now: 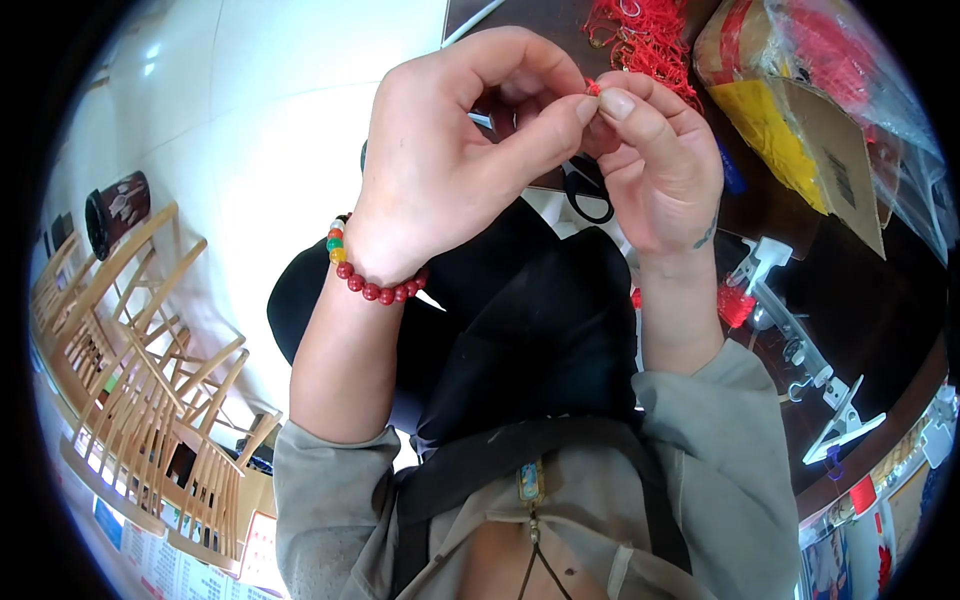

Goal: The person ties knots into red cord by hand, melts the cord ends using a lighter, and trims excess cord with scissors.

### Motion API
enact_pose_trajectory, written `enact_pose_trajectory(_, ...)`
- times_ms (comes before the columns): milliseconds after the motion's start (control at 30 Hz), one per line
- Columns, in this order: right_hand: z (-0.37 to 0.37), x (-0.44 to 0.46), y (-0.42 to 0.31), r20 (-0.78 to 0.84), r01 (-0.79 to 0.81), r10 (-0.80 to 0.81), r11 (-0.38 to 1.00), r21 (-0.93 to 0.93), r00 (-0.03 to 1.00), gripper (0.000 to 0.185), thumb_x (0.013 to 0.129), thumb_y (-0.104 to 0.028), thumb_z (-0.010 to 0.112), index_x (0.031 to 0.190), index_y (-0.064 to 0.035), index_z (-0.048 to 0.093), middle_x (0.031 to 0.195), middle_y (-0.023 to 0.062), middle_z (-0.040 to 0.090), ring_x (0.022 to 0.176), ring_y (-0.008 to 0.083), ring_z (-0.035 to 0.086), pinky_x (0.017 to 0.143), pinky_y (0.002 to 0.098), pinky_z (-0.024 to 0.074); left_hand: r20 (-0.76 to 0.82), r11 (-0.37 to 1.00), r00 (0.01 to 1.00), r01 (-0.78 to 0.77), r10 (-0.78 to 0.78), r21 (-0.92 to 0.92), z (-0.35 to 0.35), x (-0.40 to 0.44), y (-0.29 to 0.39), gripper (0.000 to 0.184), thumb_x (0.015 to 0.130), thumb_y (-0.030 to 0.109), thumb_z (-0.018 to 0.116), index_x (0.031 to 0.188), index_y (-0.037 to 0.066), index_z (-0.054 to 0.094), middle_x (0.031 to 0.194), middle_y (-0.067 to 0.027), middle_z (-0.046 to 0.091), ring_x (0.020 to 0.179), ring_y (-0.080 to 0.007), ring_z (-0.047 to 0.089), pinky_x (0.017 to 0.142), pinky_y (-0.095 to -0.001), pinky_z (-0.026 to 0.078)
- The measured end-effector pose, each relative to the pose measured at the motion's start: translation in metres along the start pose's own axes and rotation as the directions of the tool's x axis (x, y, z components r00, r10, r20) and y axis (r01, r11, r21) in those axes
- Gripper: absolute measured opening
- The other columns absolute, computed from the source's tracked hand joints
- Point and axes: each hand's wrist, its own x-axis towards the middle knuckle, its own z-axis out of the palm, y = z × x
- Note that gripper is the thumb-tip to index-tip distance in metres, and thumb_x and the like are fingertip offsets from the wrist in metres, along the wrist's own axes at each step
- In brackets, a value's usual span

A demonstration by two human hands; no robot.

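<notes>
A small piece of red cord (593, 88), seemingly knotted, is pinched between the fingertips of both hands above the dark table edge. My left hand (490, 130) is closed, its thumb and forefinger pressed on the cord from the left. A beaded bracelet (372, 291) circles that wrist. My right hand (660, 165) is closed too, with thumb and forefinger gripping the cord from the right. Most of the cord is hidden by the fingers. Just below the hands show the black handles of scissors (588, 208). A pile of red cords (640, 40) lies behind my right hand.
At the right, the dark table (870, 300) carries a cardboard box (830, 150) with plastic wrapping and a white clamp stand (800, 345) with clips. A red bundle (735, 305) lies beside the stand. Wooden chairs (150, 400) stand on the pale floor at the left.
</notes>
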Motion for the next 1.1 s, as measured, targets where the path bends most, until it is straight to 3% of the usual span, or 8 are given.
enact_pose_trajectory(133,0.003,-0.001,0.004,-0.028,0.015,-0.015,1.0,0.016,0.999,0.016,0.086,-0.005,0.065,0.098,0.0044,0.064,0.089,0.0085,0.067,0.079,0.0132,0.063,0.077,0.0251,0.0517,-0.077,0.998,0.997,0.015,-0.019,-0.055,0.004,0.0,-0.002,0.014,0.087,0.002,0.063,0.1,-0.004,0.064,0.083,-0.004,0.067,0.076,-0.0055,0.06,0.067,-0.017,0.047)
enact_pose_trajectory(200,0.007,-0.002,0.004,-0.038,0.089,-0.091,0.995,-0.043,0.995,0.016,0.086,-0.004,0.065,0.098,0.0053,0.064,0.089,0.0089,0.066,0.081,0.0132,0.064,0.078,0.0255,0.0525,-0.096,0.998,0.995,0.013,-0.019,-0.061,0.005,0.0,0.0,0.014,0.087,0.002,0.064,0.099,-0.004,0.065,0.083,-0.0037,0.067,0.076,-0.0054,0.06,0.066,-0.0167,0.046)
enact_pose_trajectory(300,0.01,-0.003,0.003,-0.047,0.14,-0.148,0.98,-0.143,0.988,0.015,0.085,-0.002,0.066,0.098,0.0061,0.063,0.089,0.0091,0.066,0.082,0.013,0.064,0.079,0.0254,0.0531,-0.173,0.996,0.981,-0.09,0.085,-0.019,0.007,0.001,-0.008,0.009,0.085,0.007,0.065,0.092,0.0,0.067,0.074,-0.0052,0.069,0.062,-0.0083,0.064,0.056,-0.0192,0.048)
enact_pose_trajectory(400,0.009,-0.003,0.002,-0.016,0.197,-0.209,0.94,-0.279,0.978,0.015,0.085,-0.001,0.067,0.097,0.006,0.064,0.088,0.0089,0.066,0.083,0.0126,0.064,0.078,0.0242,0.053,-0.171,0.997,0.982,-0.077,0.074,-0.008,0.007,0.001,-0.003,0.009,0.086,0.006,0.063,0.091,0.0,0.067,0.074,-0.0052,0.069,0.06,-0.0084,0.065,0.053,-0.0183,0.048)
enact_pose_trajectory(500,0.009,-0.002,-0.001,0.003,0.232,-0.251,0.892,-0.389,0.968,0.015,0.084,-0.002,0.068,0.097,0.0055,0.065,0.087,0.0088,0.067,0.081,0.0122,0.065,0.076,0.0232,0.0529,-0.134,0.997,0.989,-0.05,0.056,0.051,0.005,-0.001,0.001,0.01,0.085,0.002,0.065,0.095,-0.002,0.067,0.079,-0.0014,0.066,0.071,-0.0051,0.058,0.067,-0.0179,0.047)
enact_pose_trajectory(833,0.008,0.0,-0.012,0.052,0.236,-0.269,0.716,-0.657,0.962,0.013,0.081,-0.002,0.07,0.093,0.0024,0.069,0.082,0.0061,0.069,0.075,0.0094,0.065,0.069,0.0207,0.0525,-0.131,0.991,0.989,-0.054,0.07,0.12,0.004,-0.002,0.0,0.008,0.085,0.003,0.064,0.091,-0.001,0.067,0.076,-0.0008,0.066,0.069,-0.0046,0.056,0.063,-0.0181,0.045)
enact_pose_trajectory(1100,0.008,0.001,-0.015,0.053,0.211,-0.241,0.7,-0.683,0.969,0.012,0.08,-0.002,0.07,0.091,0.0021,0.07,0.079,0.0046,0.068,0.072,0.0081,0.064,0.066,0.0198,0.0516,-0.116,0.986,0.991,-0.041,0.061,0.164,0.004,-0.002,0.002,0.009,0.085,0.005,0.065,0.09,-0.001,0.068,0.075,-0.0008,0.065,0.067,-0.0046,0.056,0.062,-0.0181,0.045)
